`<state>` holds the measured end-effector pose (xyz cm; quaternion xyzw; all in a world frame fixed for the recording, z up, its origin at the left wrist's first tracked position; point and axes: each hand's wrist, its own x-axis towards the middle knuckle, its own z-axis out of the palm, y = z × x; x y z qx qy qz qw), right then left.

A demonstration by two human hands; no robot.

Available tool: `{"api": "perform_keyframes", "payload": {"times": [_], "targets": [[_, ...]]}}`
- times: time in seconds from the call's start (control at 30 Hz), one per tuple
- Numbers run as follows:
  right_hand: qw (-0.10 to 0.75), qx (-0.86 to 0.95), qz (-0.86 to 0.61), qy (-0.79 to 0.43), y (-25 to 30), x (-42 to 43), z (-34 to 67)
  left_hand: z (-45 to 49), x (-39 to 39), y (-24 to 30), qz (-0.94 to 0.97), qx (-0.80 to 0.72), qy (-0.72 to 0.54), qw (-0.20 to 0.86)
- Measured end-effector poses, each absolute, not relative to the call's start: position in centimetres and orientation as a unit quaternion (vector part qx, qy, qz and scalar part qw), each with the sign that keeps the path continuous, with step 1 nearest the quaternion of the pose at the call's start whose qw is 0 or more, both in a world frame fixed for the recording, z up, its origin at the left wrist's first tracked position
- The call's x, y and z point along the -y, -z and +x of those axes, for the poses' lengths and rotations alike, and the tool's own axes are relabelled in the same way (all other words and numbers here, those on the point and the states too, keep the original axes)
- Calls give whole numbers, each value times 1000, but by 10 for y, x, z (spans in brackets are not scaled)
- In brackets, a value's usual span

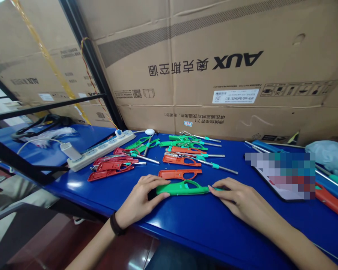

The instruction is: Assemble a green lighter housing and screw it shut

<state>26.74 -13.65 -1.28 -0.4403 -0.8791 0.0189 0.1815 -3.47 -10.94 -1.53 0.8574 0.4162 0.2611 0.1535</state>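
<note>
A green stick lighter [183, 188] lies sideways just above the blue tabletop, its trigger loop facing the boxes. My left hand [146, 195] grips its rear end between thumb and fingers. The fingertips of my right hand [233, 193] pinch its narrow front end, where a bit of teal shows; the rest of that end is hidden. Just beyond lies an orange lighter shell half [180, 174]. Behind it are more orange shell halves [183, 159] and several metal lighter tubes [225, 168] with teal collars. Red shells [111, 168] lie to the left, green ones [186, 140] at the back.
A white power strip [101, 150] with plugs sits at the left by a black metal frame [95, 63]. Large cardboard boxes [186, 37] wall off the back. At right lie a partly blurred flat dark-edged item [281, 187], an orange lighter [334, 204] and a plastic bag [329, 155].
</note>
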Motion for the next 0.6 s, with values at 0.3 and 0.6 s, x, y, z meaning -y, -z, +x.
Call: {"api": "perform_keyframes", "payload": {"times": [0.3,0.6], "targets": [[202,874,-442,-24,23,137,274,-36,108,17,856,-416,-266,155],[248,861,-439,-69,19,140,273,-36,108,16,854,-417,-264,164]]}}
